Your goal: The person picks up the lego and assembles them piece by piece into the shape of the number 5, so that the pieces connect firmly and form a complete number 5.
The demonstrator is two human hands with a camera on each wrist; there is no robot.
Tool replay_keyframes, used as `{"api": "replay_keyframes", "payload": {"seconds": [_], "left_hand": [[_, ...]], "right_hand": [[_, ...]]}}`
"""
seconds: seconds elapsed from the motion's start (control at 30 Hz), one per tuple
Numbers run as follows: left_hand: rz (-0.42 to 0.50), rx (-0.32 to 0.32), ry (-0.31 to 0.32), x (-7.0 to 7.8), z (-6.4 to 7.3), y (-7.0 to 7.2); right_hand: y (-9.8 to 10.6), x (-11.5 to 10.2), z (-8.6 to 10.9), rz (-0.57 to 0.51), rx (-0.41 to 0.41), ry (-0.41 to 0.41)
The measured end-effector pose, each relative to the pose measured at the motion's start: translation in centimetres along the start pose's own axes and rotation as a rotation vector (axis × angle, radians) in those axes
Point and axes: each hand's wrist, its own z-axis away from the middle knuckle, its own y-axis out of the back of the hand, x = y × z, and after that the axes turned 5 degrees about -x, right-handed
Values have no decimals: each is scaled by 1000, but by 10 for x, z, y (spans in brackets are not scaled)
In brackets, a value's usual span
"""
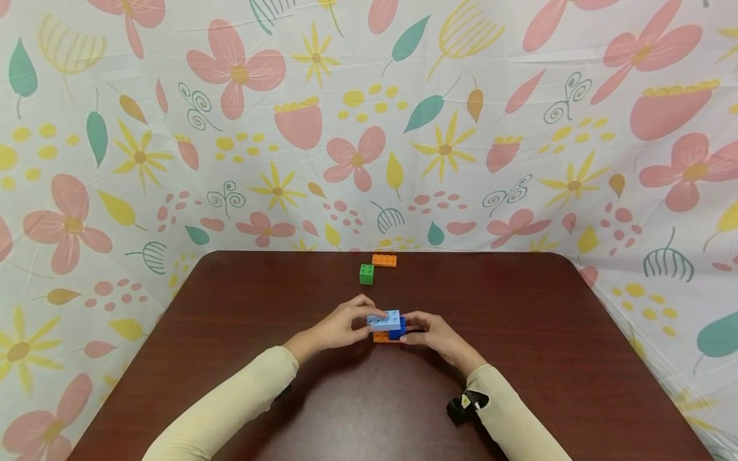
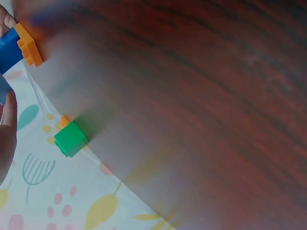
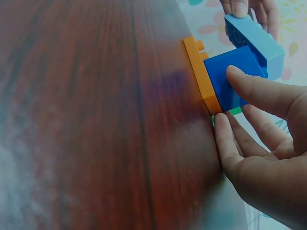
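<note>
My left hand point(image 1: 340, 325) pinches a long light blue brick point(image 3: 263, 45) between thumb and fingers. This brick is tilted over a dark blue brick point(image 3: 232, 76), one end at its studs; whether they are joined I cannot tell. Underneath, the dark blue brick sits on one end of a flat orange plate point(image 3: 200, 79), whose studs show at the other end. With the thumb on the dark blue brick and a fingertip by the plate's end, my right hand point(image 1: 441, 336) grips this stack on the table. The left wrist view catches only part of the bricks.
A green brick point(image 1: 366, 274) stands farther back on the dark brown table point(image 1: 230, 301). Just behind it, another orange plate point(image 1: 384, 260) lies near the table's back edge. A flower-patterned cloth point(image 1: 357, 128) hangs behind the table.
</note>
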Motion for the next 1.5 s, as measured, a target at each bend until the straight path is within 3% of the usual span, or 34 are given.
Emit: {"api": "replay_keyframes", "payload": {"seconds": [0.3,0.6,1.2,1.5], "left_hand": [[-156,-64,-28,7,-4,0],[-220,-84,-46,12,-9,0],[-237,-132,-36,19,-17,3],[-233,-148,2,23,-17,4]], "right_hand": [[-1,1,-1,-10,8,-8],[-1,3,-2,-19,1,-7],[0,1,-2,-13,8,1],[0,2,-2,-17,3,4]]}}
